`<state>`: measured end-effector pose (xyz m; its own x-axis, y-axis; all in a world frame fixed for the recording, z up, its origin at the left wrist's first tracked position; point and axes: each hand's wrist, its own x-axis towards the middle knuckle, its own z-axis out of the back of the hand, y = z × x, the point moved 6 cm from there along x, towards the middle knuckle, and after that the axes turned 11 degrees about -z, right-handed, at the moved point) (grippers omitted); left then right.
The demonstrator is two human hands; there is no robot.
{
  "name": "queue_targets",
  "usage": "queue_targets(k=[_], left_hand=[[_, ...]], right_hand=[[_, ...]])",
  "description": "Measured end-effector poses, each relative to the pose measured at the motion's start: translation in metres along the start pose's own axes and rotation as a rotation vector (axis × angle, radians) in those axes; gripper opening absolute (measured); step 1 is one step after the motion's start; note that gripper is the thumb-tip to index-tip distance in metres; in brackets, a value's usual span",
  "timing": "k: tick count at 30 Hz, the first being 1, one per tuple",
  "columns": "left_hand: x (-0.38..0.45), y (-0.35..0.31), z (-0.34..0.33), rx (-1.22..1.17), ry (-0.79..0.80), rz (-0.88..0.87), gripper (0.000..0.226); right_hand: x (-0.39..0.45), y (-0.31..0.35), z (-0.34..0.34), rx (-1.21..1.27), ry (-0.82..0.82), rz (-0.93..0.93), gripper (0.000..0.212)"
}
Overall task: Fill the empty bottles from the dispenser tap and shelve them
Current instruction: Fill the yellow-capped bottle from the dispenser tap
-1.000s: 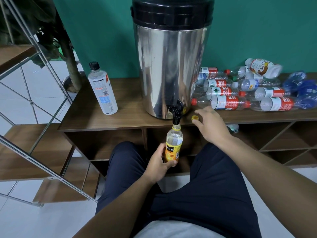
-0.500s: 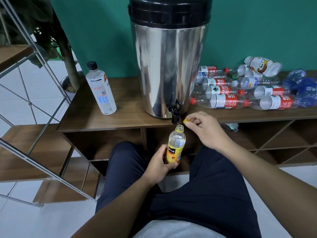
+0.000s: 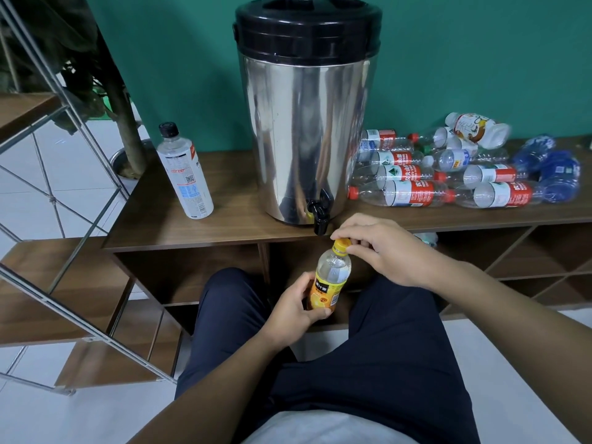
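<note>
The dispenser (image 3: 307,123) stood upper centre on the bench (image 3: 224,225), its tap (image 3: 320,216) just above your bottle (image 3: 330,280). Your left hand (image 3: 298,306) gripped the upright bottle's label; your right hand (image 3: 381,248), directly above, pinched the cap (image 3: 340,246) on its neck.

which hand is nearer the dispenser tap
Right. The right hand pinches the yellow cap just below the tap; the left hand grips the bottle lower down.

Single head-worn view, wide-angle. It looks forward and steeply down over the wearer's lap, close to the wooden surface (image 3: 224,225), facing the dispenser (image 3: 307,129) and green wall.
</note>
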<state>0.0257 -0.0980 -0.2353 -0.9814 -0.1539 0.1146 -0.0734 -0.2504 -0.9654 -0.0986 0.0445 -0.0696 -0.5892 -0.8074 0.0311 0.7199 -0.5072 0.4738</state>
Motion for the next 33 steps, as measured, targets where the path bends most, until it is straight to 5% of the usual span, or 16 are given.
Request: queue_targets(k=[8, 14, 23, 33], left_hand=[[-0.004, -0.03, 0.016, -0.043, 0.059, -0.052, 0.071], [-0.015, -0.052, 0.043, -0.047, 0.006, -0.097, 0.072], [-0.026, -0.072, 0.082, -0.011, -0.161, -0.127, 0.069], [-0.03, -0.067, 0.125, -0.016, -0.264, -0.11, 0.071]], right_hand=[[-0.006, 0.046, 0.038, -0.129, 0.098, 0.125, 0.033], [-0.001, 0.079, 0.049, -0.197, 0.02, 0.149, 0.028], [0.03, 0.127, 0.06, -0.322, -0.242, 0.085, 0.069], [0.056, 0.17, 0.056, -0.351, 0.048, 0.301, 0.049]])
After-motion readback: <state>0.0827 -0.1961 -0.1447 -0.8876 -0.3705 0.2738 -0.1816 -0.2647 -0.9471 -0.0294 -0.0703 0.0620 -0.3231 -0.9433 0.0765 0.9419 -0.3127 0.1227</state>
